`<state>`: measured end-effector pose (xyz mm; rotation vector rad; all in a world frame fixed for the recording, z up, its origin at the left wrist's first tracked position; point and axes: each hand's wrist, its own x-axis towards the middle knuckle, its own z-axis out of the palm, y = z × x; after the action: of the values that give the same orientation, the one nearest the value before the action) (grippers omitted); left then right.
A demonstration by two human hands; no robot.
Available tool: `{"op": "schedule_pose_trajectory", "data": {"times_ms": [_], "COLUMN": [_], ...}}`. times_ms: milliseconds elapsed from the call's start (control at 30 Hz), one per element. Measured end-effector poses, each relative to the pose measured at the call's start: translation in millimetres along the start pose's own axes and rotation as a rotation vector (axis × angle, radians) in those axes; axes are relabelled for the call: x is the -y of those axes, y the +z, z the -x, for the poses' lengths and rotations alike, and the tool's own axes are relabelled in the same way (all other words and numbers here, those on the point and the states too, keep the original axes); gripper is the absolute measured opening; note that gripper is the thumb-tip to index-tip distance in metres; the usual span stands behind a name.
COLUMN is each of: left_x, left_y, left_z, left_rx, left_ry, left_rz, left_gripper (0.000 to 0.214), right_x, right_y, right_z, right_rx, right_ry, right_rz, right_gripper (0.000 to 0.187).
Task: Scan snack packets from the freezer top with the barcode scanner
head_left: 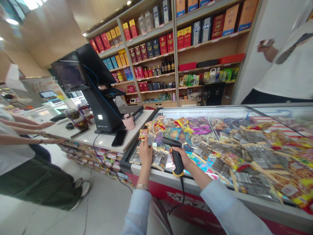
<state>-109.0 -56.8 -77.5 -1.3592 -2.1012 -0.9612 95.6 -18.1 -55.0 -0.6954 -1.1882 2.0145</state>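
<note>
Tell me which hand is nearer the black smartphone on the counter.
Left. The left hand is just right of the black smartphone in this view; the right hand, gripping a barcode scanner, lies farther right, beyond the left hand.

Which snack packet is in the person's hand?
The small red-and-yellow packet held up in the left hand; the others lie in the display chest.
</note>
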Motion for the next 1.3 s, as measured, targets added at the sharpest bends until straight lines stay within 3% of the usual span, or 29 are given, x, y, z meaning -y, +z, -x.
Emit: {"op": "schedule_pose_trajectory", "data": {"times_ms": [400,633,767,867,1100,1300], "left_x": [-2.8,-16.9,-60.1,-109.2,-219.5,-278.8], "left_y": [-3.5,-27.4,-43.6,-42.4,-19.6,12.2], "left_z": [-2.3,-6.3,0.1,6.6,10.4,19.3], "left_rx": [0.000,-0.084,-0.117,-0.007,0.256,0.414], "left_ry": [-0.009,-0.076,-0.122,-0.084,-0.083,0.009], "left_rz": [0.048,0.162,0.355,0.595,0.816,0.784], "left_gripper": [0.065,0.064,0.078,0.080,0.085,0.074], "right_x": [-1.8,36.4,73.5,99.9,132.9,131.8], "right_y": [-2.2,-11.1,-41.2,-71.1,-139.4,-189.8], "right_z": [-6.3,22.3,56.3,85.5,153.0,191.3], "right_rx": [-0.042,-0.038,-0.120,-0.228,-0.456,-0.580], "right_ry": [-0.067,-0.169,-0.233,-0.275,-0.391,-0.434], "right_rz": [-0.012,-0.049,-0.068,-0.087,-0.058,-0.020], "right_gripper": [0.032,0.032,0.031,0.030,0.026,0.028]}}
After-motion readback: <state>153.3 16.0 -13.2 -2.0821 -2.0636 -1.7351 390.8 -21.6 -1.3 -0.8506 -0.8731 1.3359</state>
